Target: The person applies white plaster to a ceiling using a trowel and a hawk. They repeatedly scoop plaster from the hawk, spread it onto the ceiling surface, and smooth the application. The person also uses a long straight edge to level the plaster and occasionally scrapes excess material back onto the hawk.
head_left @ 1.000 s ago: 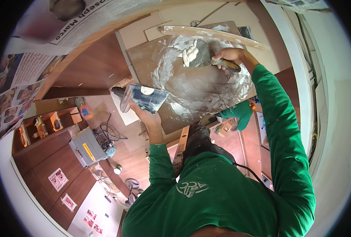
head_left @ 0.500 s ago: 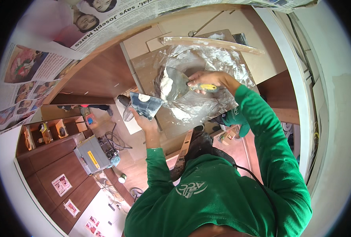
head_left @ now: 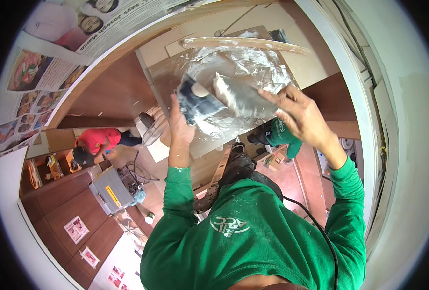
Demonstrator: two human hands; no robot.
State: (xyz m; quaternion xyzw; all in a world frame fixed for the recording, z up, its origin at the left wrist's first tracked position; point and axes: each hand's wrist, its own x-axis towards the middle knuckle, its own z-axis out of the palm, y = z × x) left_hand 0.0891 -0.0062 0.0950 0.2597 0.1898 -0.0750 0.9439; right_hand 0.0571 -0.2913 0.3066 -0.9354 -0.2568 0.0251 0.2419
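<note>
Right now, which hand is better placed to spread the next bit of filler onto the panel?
Right. The right hand holds the broad blade against the smeared panel; the left hand only grips the dark-handled trowel carrying filler.

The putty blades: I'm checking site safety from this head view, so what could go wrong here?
Wet filler could drop from the two blades, one in the left hand and one in the right hand, which meet over a smeared board. Far below, a person in red crouches, so falling material might land nearby.
</note>
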